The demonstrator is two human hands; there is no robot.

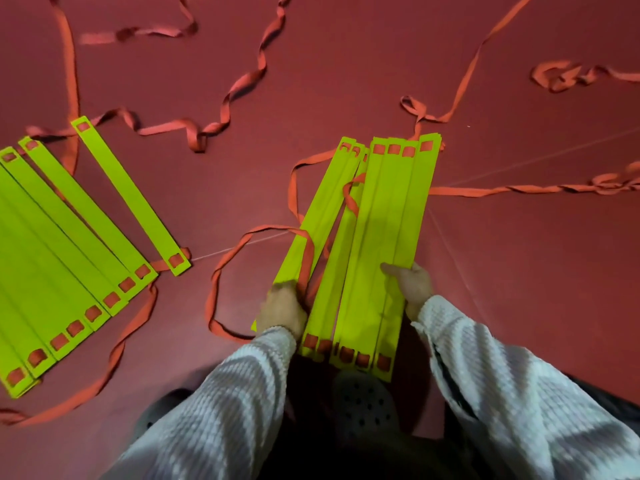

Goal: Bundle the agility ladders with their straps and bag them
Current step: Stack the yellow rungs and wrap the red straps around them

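A fan of several lime-green ladder rungs with orange straps threaded through their end slots is held over the red floor in front of me. My left hand grips the left rungs near their near end, next to an orange strap loop. My right hand grips the right group of rungs from the side, thumb on top. A second ladder's rungs lie fanned out flat on the floor at the left.
Long orange straps wind loosely across the red floor at the top and right, with tangles at the far right. A dark perforated shoe shows below the held rungs.
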